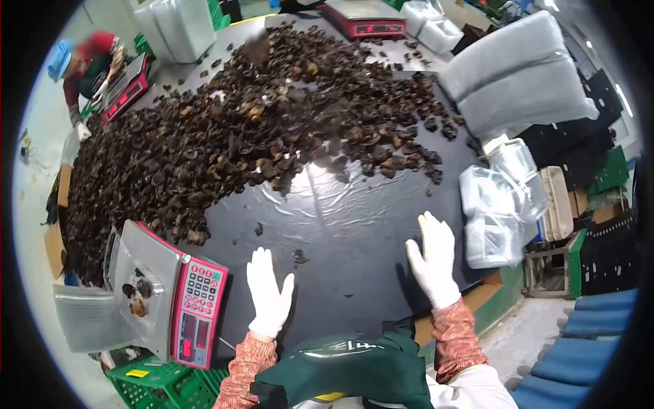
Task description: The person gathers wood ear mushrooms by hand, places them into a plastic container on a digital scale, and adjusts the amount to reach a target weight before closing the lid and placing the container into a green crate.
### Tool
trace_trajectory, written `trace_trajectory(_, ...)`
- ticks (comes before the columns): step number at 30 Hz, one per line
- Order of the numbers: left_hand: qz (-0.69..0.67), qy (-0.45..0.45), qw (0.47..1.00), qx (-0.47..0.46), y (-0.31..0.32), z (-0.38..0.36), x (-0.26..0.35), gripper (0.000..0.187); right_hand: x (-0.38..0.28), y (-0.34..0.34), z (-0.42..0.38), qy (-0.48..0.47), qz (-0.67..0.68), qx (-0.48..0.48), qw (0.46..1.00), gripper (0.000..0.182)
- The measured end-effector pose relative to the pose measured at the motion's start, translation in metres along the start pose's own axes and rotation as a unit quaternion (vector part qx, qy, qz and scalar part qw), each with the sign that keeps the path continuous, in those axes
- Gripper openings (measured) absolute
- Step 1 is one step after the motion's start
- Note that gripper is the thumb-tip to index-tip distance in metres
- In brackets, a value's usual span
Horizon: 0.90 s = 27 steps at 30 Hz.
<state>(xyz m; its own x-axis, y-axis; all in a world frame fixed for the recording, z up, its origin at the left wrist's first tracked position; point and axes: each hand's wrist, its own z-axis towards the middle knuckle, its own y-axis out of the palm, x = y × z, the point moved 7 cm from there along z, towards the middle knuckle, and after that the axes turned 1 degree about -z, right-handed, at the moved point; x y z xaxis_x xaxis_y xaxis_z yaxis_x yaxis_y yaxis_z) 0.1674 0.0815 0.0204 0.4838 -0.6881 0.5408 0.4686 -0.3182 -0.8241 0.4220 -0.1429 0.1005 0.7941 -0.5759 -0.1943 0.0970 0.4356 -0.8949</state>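
Both of my hands wear white gloves. My left hand (269,292) is held over the dark table (334,273) with fingers up and thumb apart, holding nothing. Just right of its fingertips lies a small dark piece (300,256). Over the table's right part, my right hand (433,262) is spread and holds nothing. A large heap of dark brown pieces (238,129) covers the table's far and left parts. Left of my left hand stands a red scale (197,310) with a clear tray (136,286) on its plate, holding a few brown pieces.
Stacked clear containers (490,215) stand at the table's right edge, below a large wrapped stack (514,75). Another person (82,68) stands at the far left by a second scale (126,88). A third scale (364,19) is at the back. Green crates (163,382) sit lower left.
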Motion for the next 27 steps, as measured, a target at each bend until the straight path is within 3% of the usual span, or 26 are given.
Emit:
trace_trajectory(1, -0.025, -0.018, 0.999, 0.020, -0.002, -0.006, -0.008, 0.072, -0.014, 0.022, -0.012, -0.002, 0.003, -0.027, 1.000, 0.060)
trace_trajectory(2, -0.041, -0.037, 0.998, 0.028, -0.007, -0.012, -0.014, 0.070, -0.050, 0.034, -0.014, -0.009, 0.050, -0.119, 0.992, 0.063)
trace_trajectory(3, -0.049, -0.050, 0.997, 0.040, -0.009, -0.020, -0.022, 0.067, -0.101, 0.046, -0.017, -0.071, 0.015, -0.276, 0.959, 0.068)
trace_trajectory(4, -0.057, -0.061, 0.995, 0.052, -0.011, -0.026, -0.028, 0.063, -0.140, 0.062, -0.047, -0.184, 0.083, -0.271, 0.941, 0.067)
trace_trajectory(5, -0.091, -0.085, 0.990, 0.060, -0.012, -0.029, -0.038, 0.061, -0.177, 0.086, -0.084, -0.321, 0.201, -0.289, 0.879, 0.069)
trace_trajectory(6, -0.126, -0.107, 0.984, 0.070, -0.012, -0.028, -0.045, 0.058, -0.201, 0.097, -0.106, -0.412, 0.261, -0.231, 0.842, 0.070)
trace_trajectory(8, -0.181, -0.140, 0.969, 0.089, -0.015, -0.024, -0.055, 0.054, -0.219, 0.121, -0.082, -0.419, 0.255, -0.315, 0.813, 0.073)
trace_trajectory(10, -0.221, -0.158, 0.956, 0.110, -0.021, -0.016, -0.063, 0.051, -0.244, 0.137, -0.056, -0.447, 0.261, -0.291, 0.805, 0.073)
trace_trajectory(12, -0.238, -0.154, 0.951, 0.123, -0.015, -0.018, -0.069, 0.052, -0.262, 0.152, -0.013, -0.387, 0.296, -0.211, 0.847, 0.069)
trace_trajectory(14, -0.141, -0.110, 0.975, 0.133, -0.017, -0.016, -0.062, 0.054, -0.270, 0.162, 0.025, -0.340, 0.275, -0.109, 0.893, 0.065)
trace_trajectory(15, -0.150, -0.180, 0.967, 0.100, -0.017, -0.019, -0.065, 0.054, -0.277, 0.170, 0.036, -0.282, 0.284, -0.138, 0.906, 0.062)
trace_trajectory(16, -0.116, -0.185, 0.970, 0.103, -0.023, -0.019, -0.060, 0.056, -0.274, 0.177, 0.053, -0.216, 0.276, -0.161, 0.923, 0.060)
trace_trajectory(17, -0.152, -0.129, 0.969, 0.144, -0.023, -0.021, -0.056, 0.056, -0.271, 0.169, 0.056, -0.216, 0.256, -0.134, 0.933, 0.058)
trace_trajectory(18, -0.098, -0.154, 0.975, 0.128, -0.026, -0.020, -0.054, 0.058, -0.268, 0.157, 0.050, -0.217, 0.227, -0.106, 0.943, 0.057)
trace_trajectory(19, -0.109, -0.146, 0.977, 0.112, -0.023, -0.021, -0.057, 0.058, -0.267, 0.152, 0.047, -0.222, 0.186, -0.155, 0.944, 0.058)
trace_trajectory(20, -0.173, -0.134, 0.966, 0.139, -0.015, -0.024, -0.067, 0.057, -0.265, 0.184, 0.024, -0.232, 0.129, -0.131, 0.955, 0.060)
trace_trajectory(23, -0.101, -0.080, 0.983, 0.133, -0.011, -0.018, -0.069, 0.051, -0.218, 0.177, -0.007, -0.181, 0.128, -0.158, 0.962, 0.065)
trace_trajectory(25, -0.062, -0.071, 0.989, 0.115, -0.018, -0.019, -0.055, 0.052, -0.170, 0.133, -0.022, -0.129, 0.136, -0.131, 0.973, 0.062)
trace_trajectory(27, -0.095, -0.071, 0.986, 0.118, -0.021, -0.020, -0.054, 0.051, -0.105, 0.086, -0.061, -0.066, 0.031, -0.145, 0.987, 0.060)
